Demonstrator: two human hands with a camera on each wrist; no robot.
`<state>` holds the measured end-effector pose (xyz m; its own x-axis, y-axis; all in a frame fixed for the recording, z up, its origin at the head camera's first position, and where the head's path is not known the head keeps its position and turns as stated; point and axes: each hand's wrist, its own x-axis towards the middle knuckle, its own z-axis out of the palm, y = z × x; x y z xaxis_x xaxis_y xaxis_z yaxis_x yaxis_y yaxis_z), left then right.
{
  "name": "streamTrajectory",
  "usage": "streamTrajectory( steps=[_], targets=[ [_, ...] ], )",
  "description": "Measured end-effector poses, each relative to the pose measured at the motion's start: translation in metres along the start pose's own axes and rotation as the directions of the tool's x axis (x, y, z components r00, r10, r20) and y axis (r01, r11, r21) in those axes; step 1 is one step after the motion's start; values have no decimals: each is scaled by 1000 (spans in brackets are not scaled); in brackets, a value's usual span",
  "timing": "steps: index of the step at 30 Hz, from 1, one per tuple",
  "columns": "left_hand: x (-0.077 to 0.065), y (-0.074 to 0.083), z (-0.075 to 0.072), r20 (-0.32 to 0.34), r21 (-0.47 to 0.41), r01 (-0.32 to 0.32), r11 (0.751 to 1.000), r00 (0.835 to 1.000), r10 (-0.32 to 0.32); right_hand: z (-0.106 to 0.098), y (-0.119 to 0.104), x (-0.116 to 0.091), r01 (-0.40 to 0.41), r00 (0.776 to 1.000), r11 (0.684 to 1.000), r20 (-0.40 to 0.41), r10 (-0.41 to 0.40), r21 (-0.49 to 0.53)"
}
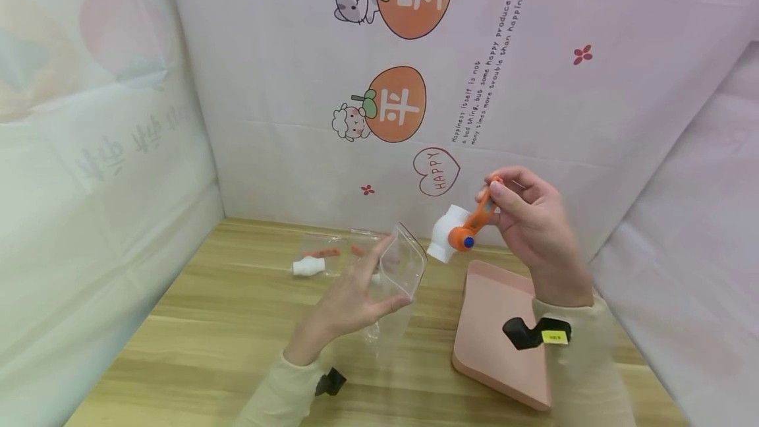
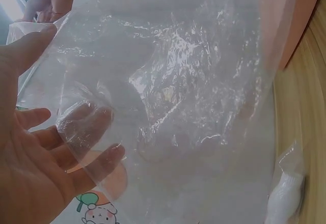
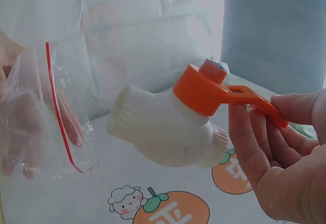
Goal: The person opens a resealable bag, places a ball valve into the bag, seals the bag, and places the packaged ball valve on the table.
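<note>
My right hand (image 1: 524,213) pinches the orange lever handle of a white plastic valve (image 1: 456,230), holding it in the air above the pink board. In the right wrist view the valve (image 3: 165,127) has a white body and an orange cap, with my fingers (image 3: 254,137) on the handle. My left hand (image 1: 350,298) holds up a clear zip bag (image 1: 403,262) with a red seal strip, to the left of the valve. The bag (image 2: 193,91) fills the left wrist view, my fingers (image 2: 84,127) partly behind its film.
A pink board (image 1: 498,328) lies on the wooden table (image 1: 196,328) at the right. Farther back lies another clear bag (image 1: 332,249) with a white fitting (image 1: 308,267) and orange parts. Printed cloth walls (image 1: 534,84) close in the table on three sides.
</note>
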<state>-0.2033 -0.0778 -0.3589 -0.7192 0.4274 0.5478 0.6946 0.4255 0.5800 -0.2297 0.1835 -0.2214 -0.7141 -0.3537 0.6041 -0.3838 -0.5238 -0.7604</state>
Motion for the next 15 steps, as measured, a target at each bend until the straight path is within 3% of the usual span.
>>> streamTrajectory(
  steps=[4,9,15],
  targets=[
    [-1,0,-1,6,-16,10,1000,1000,-10,16,8,8,6,1000,998,12,-5,-60],
    [-1,-1,-2,0,-56,-23,998,1000,23,30,23,11,-1,998,992,67,9,-130],
    [1,-1,-3,-11,-82,-60,995,998,60,36,40,4,-41,995,949,77,68,-314]
  ],
)
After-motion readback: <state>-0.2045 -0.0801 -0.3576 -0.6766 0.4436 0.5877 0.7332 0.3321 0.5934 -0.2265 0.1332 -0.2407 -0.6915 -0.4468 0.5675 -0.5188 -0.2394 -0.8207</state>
